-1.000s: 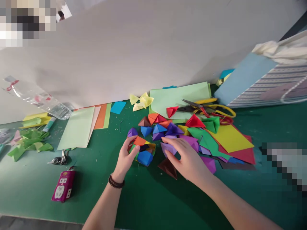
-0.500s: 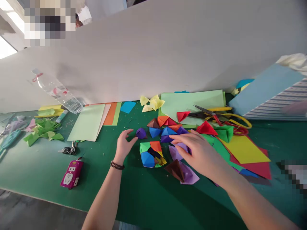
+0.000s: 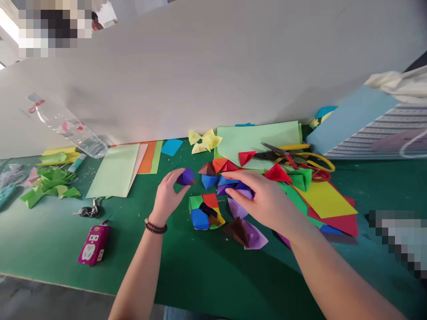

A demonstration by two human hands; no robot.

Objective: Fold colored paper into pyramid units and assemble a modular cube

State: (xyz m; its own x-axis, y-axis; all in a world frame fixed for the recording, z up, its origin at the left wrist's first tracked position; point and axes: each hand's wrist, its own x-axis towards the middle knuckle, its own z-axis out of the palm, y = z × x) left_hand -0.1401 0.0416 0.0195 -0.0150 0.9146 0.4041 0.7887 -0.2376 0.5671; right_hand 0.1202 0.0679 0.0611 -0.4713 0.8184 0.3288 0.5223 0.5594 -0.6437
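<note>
Purple paper piece [image 3: 187, 177] — folded, pointed; multicoloured paper model [image 3: 203, 217] (dark-centred) lies close by.

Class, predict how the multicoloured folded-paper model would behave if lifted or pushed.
The multicoloured folded-paper model would probably feel light, being paper around a hollow opening. Its creased panels look fairly stiff, though a squeeze might crumple them. Flat, angular sides suggest sliding rather than rolling.

From my remote seat I see soft, middling light, paler over the tabletop's [image 3: 187, 275] left end, a broad shadow [image 3: 267, 271] darkening its near edge beside the right arm [image 3: 323, 262], wide-angle stretching, and perhaps faint blur on that forearm.
</note>
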